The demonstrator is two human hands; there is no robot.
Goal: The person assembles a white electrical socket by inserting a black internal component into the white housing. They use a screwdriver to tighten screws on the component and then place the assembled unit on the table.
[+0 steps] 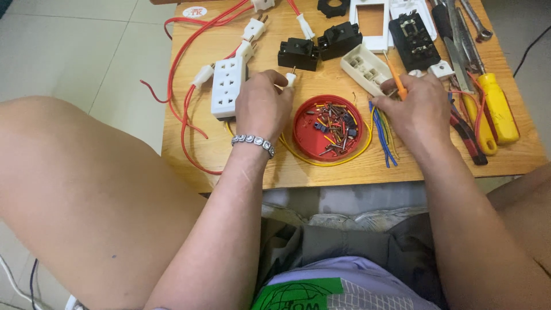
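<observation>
Left hand (pixel 263 106) pinches a small white plug (pixel 291 78); right hand (pixel 414 106) grips an orange screwdriver (pixel 396 80). I'd steady both wrists on the table (pixel 344 169), loose screws into the red lid (pixel 328 127).

I have one view only, from the camera on the person's head, tilted steeply down and slightly forward. It sits close: the forearms run up from the bottom edge, and the lap and bare knees fill the lower half. The small wooden desk (pixel 344 172) lies across the upper half, its near edge about mid-frame and its far edge cut off by the top border. The left hand (pixel 263 106) and right hand (pixel 414 109) fall near the centre. Pale floor tiles (pixel 86 51) show past the desk's left side. There is no second view to overlap with.
</observation>
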